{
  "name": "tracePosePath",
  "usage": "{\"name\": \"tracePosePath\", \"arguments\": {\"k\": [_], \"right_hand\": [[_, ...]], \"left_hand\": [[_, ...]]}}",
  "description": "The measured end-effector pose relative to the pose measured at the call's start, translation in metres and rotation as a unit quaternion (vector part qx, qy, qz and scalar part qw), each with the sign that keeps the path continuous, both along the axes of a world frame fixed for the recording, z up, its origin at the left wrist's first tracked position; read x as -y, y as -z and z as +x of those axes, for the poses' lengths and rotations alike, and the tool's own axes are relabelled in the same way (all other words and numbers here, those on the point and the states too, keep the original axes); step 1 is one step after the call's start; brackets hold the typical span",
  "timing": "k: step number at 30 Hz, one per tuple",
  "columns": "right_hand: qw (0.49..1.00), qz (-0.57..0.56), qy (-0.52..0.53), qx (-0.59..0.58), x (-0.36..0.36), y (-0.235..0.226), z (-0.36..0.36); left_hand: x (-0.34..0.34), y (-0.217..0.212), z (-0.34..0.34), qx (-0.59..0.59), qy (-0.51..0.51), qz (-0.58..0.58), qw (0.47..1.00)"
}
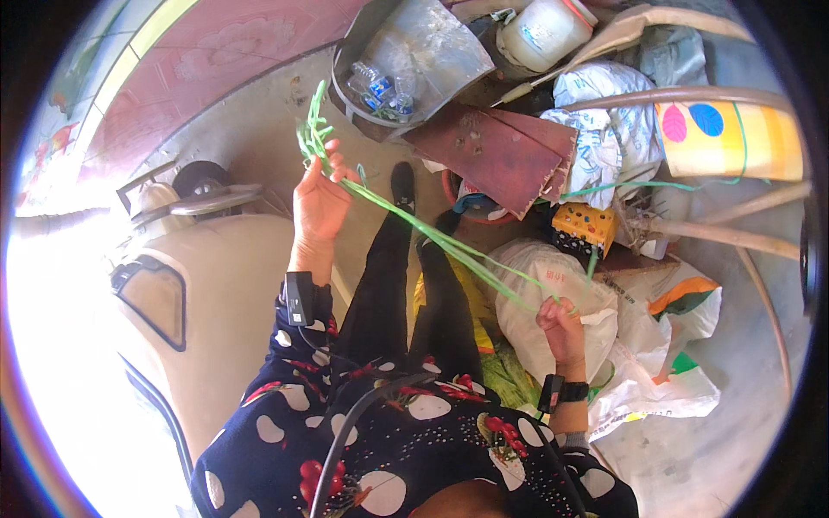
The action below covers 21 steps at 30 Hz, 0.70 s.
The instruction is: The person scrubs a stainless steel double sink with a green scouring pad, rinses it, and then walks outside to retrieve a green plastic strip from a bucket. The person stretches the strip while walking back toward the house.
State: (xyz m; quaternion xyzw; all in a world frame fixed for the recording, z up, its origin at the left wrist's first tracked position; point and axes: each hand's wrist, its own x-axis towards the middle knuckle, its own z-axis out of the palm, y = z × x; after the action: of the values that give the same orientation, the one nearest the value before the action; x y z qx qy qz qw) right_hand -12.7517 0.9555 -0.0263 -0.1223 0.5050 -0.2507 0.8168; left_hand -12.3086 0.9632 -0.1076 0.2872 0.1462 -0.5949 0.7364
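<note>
A long green plastic cord point(432, 231) stretches between my two hands, slanting down from upper left to lower right. My left hand point(321, 194), raised at the left, is closed around its bunched, knotted end, and short loose tails stick up above the fingers. Lower down at the right, my right hand point(561, 326) pinches the thin strands at the other end. Behind the right hand lies a stuffed white plastic sack point(540, 274). A black device is strapped to each of my wrists.
A metal bin point(432, 65) holding plastic bottles stands ahead, next to a dark red board point(492, 151). At the right are a yellow patterned box point(584, 227), bags and wooden poles point(725, 237). A beige vehicle point(233, 302) stands close on the left.
</note>
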Motion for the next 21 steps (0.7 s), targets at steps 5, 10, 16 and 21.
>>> {"name": "tracePosePath", "arguments": {"k": [5,10,16,21], "right_hand": [[0.983,-0.02,0.166,0.078,-0.016,-0.015,-0.026],[0.977,-0.051,0.194,0.072,-0.039,-0.035,-0.049],[0.985,-0.055,0.157,-0.038,-0.061,-0.049,-0.086],[0.958,-0.048,0.279,-0.035,-0.08,-0.053,-0.109]], "left_hand": [[0.016,-0.03,0.005,0.064,0.006,0.041,0.997],[0.044,-0.081,-0.014,0.176,0.045,0.073,0.981],[0.071,-0.203,-0.061,0.274,0.161,-0.145,0.937],[0.098,-0.238,-0.118,0.287,0.3,-0.208,0.885]]}}
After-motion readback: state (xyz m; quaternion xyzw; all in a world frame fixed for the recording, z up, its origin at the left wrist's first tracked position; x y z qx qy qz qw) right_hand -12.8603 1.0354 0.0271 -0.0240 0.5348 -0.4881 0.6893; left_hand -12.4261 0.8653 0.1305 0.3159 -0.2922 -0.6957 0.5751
